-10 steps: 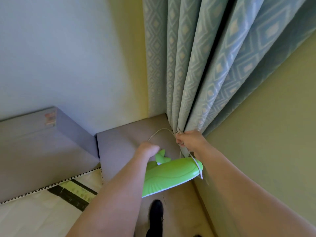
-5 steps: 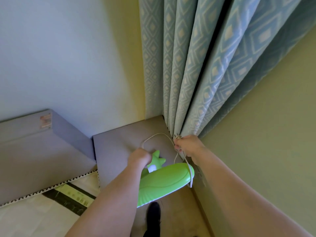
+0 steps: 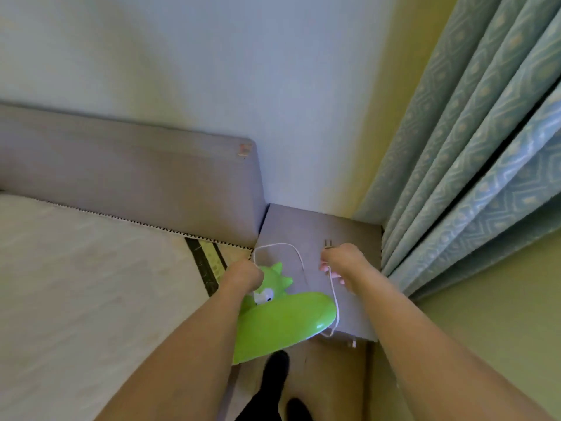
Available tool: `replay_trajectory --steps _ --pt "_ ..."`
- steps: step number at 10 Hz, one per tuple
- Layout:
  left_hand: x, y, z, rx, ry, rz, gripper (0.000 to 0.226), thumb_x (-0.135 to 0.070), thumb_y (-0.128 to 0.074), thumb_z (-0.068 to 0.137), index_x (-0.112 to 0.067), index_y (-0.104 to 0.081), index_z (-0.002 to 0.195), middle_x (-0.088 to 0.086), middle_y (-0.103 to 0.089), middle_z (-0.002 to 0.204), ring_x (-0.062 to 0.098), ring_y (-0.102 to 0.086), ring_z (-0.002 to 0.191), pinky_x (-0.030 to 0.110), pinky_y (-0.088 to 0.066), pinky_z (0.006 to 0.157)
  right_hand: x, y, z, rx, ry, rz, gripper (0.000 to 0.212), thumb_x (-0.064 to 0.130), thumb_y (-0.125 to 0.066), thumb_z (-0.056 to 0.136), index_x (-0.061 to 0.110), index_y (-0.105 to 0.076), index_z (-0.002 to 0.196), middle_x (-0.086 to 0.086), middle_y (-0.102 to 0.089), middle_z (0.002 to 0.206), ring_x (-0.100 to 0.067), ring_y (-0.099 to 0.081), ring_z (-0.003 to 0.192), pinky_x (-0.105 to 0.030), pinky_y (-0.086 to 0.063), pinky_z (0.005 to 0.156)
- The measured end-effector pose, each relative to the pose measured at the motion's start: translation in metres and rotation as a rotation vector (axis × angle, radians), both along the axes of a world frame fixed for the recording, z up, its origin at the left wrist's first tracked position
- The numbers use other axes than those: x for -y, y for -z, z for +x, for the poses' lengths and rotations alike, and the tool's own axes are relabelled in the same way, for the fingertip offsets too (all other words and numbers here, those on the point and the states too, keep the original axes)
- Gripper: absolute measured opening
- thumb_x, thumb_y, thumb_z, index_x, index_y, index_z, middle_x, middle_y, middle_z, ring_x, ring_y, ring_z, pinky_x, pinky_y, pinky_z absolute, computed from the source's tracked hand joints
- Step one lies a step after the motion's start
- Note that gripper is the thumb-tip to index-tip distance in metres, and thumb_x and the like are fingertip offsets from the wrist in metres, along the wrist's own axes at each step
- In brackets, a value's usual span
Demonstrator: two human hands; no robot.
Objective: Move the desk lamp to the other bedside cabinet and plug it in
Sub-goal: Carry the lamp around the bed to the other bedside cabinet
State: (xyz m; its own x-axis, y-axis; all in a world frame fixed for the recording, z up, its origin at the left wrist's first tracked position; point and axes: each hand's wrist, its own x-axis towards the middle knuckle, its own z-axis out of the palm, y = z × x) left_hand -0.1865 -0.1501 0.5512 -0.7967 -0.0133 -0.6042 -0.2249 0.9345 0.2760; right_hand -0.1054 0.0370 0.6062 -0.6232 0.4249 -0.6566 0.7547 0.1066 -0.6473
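A bright green cartoon desk lamp (image 3: 282, 323) is over the front left part of the grey bedside cabinet (image 3: 306, 226). My left hand (image 3: 244, 276) grips it near its spiky figure. A thin white cord (image 3: 299, 256) loops from the lamp across the cabinet top to my right hand (image 3: 341, 262). That hand holds the plug (image 3: 328, 244), whose two prongs stick out past the fingers toward the wall. More cord hangs down over the lamp's green shade.
A grey headboard (image 3: 130, 180) and the bed (image 3: 85, 284) lie to the left. Blue patterned curtains (image 3: 473, 165) hang at the right beside a yellow-green wall (image 3: 491, 338). My dark shoe (image 3: 274, 375) shows on the floor below.
My view has swung left and the curtain has slid to the right. My right hand has left the curtain edge and now holds the plug over the cabinet top. The lamp stays in my left hand.
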Motion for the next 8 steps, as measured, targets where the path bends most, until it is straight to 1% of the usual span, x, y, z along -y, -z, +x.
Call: replay_trajectory --steps 1,2,3,4,5,6,7,8 --pt "0.055 -0.017 0.031 -0.056 -0.117 0.001 0.035 -0.014 -0.045 0.087 0.003 -0.062 0.112 0.021 -0.063 0.121 0.033 -0.061 0.109 0.034 -0.049 0.086 0.043 0.001 -0.012 -0.045 -0.134 -0.023 0.012 0.020 -0.052 0.091 0.013 -0.058 0.082 -0.003 -0.058 0.076 -0.009 -0.050 0.054 -0.019 -0.039 0.047" --pt "0.110 -0.021 0.065 -0.028 -0.307 0.010 0.030 -0.018 -0.049 0.086 0.002 -0.062 0.105 0.021 -0.066 0.115 0.035 -0.064 0.101 0.033 -0.049 0.077 0.102 0.002 -0.015 -0.065 -0.302 -0.037 0.009 0.016 -0.050 0.091 0.014 -0.057 0.086 -0.004 -0.056 0.077 -0.009 -0.048 0.054 -0.019 -0.038 0.047" --pt "0.174 -0.022 0.108 -0.025 -0.504 0.021 0.026 -0.017 -0.048 0.086 0.000 -0.060 0.101 0.020 -0.066 0.112 0.034 -0.064 0.095 0.031 -0.046 0.071 0.170 0.001 -0.009 -0.095 -0.461 -0.084 0.007 0.015 -0.051 0.090 0.011 -0.057 0.090 -0.003 -0.055 0.074 -0.009 -0.047 0.054 -0.020 -0.038 0.047" --pt "0.220 -0.024 0.146 -0.022 -0.655 0.035 0.021 -0.015 -0.047 0.085 -0.001 -0.059 0.096 0.020 -0.067 0.107 0.033 -0.063 0.089 0.032 -0.046 0.070 0.226 0.000 0.001 -0.109 -0.584 -0.114 0.010 0.017 -0.052 0.090 0.010 -0.057 0.085 -0.005 -0.056 0.073 -0.011 -0.049 0.054 -0.021 -0.040 0.048" --pt "0.273 -0.023 0.204 -0.037 -0.855 0.038 0.027 -0.015 -0.049 0.084 0.000 -0.060 0.102 0.020 -0.066 0.111 0.033 -0.062 0.095 0.033 -0.047 0.075 0.295 -0.003 0.028 -0.108 -0.744 -0.127 0.019 0.019 -0.052 0.092 0.013 -0.056 0.074 -0.002 -0.056 0.068 -0.011 -0.050 0.053 -0.019 -0.040 0.047" --pt "0.320 -0.026 0.265 -0.056 -1.026 0.034 0.025 -0.015 -0.049 0.084 -0.001 -0.060 0.102 0.018 -0.066 0.110 0.031 -0.061 0.093 0.030 -0.045 0.073 0.359 -0.007 0.067 -0.097 -0.891 -0.145 0.018 0.020 -0.052 0.093 0.005 -0.060 0.088 -0.010 -0.060 0.078 -0.010 -0.047 0.052 -0.017 -0.032 0.038" --pt "0.362 -0.030 0.335 -0.081 -1.192 0.039 0.012 -0.014 -0.048 0.082 -0.008 -0.056 0.090 0.015 -0.066 0.108 0.029 -0.058 0.087 0.031 -0.045 0.072 0.422 -0.008 0.119 -0.098 -1.044 -0.188 0.021 0.020 -0.051 0.095 0.000 -0.058 0.095 -0.015 -0.059 0.087 -0.013 -0.043 0.054 -0.023 -0.029 0.047" --pt "0.398 -0.029 0.411 -0.099 -1.324 0.031 0.003 -0.014 -0.049 0.081 -0.011 -0.049 0.080 0.014 -0.064 0.105 0.027 -0.053 0.082 0.030 -0.043 0.070 0.481 -0.009 0.180 -0.094 -1.192 -0.191 0.020 0.020 -0.051 0.094 0.002 -0.059 0.092 -0.013 -0.059 0.085 -0.015 -0.045 0.056 -0.026 -0.028 0.049"
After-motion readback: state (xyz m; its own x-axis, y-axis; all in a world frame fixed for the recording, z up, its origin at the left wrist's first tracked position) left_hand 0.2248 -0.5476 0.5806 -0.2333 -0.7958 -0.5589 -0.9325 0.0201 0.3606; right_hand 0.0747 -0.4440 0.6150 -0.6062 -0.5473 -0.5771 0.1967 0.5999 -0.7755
